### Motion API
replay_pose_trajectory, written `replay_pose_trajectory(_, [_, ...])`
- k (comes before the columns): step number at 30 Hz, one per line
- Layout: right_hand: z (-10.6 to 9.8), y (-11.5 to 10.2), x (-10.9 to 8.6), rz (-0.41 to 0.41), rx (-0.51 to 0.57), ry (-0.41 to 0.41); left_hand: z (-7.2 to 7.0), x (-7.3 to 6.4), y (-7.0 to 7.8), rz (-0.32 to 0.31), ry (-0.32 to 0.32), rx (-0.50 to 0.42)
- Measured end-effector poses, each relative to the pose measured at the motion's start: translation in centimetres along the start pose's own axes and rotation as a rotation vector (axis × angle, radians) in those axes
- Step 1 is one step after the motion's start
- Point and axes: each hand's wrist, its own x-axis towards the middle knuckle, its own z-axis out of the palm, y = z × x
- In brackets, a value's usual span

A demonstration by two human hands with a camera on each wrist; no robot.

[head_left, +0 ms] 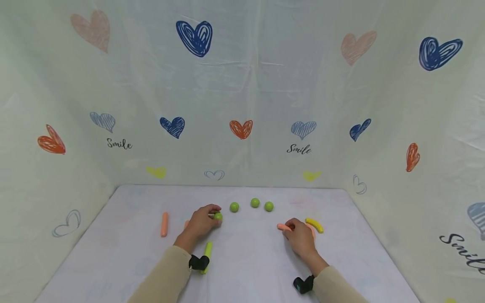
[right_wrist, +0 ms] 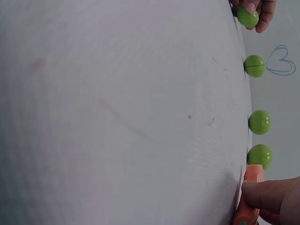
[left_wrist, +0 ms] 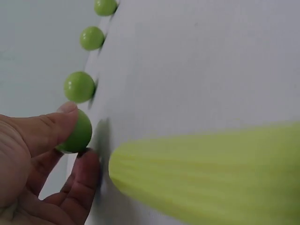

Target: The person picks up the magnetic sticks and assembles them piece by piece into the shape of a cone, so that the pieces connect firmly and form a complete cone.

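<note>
A green ball (left_wrist: 81, 133) is pinched by the left hand (head_left: 204, 220), an orange stick (head_left: 283, 227) by the right hand (head_left: 301, 238), near a yellow banana (head_left: 315, 225).

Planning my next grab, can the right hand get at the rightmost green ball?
Likely yes, once the right hand releases the orange stick it pinches; nothing else seems between hand and green ball.

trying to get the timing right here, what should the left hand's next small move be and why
Probably the left hand should ease its green ball onto the table, if it isn't there already, and let go: it pinches that ball just left of three other green balls, which no hand holds, so releasing it there would likely extend their row.
</note>
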Motion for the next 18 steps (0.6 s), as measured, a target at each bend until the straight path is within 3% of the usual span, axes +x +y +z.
replay_pose_trajectory(5, [0.1,0.0,-0.3,0.018,0.031,0.015,0.9,-0.8,0.8,-0.004,-0.008,-0.037])
replay_pose_trajectory(11, [0.0,0.2,-0.2,0.058,0.078,0.031,2.1,-1.4,1.8,-0.006,-0.047,-0.144])
replay_pose_trajectory(18, [0.2,0.2,-0.3,0.017,0.142,0.052,3.5,-2.0,2.8,0.038,-0.061,-0.216])
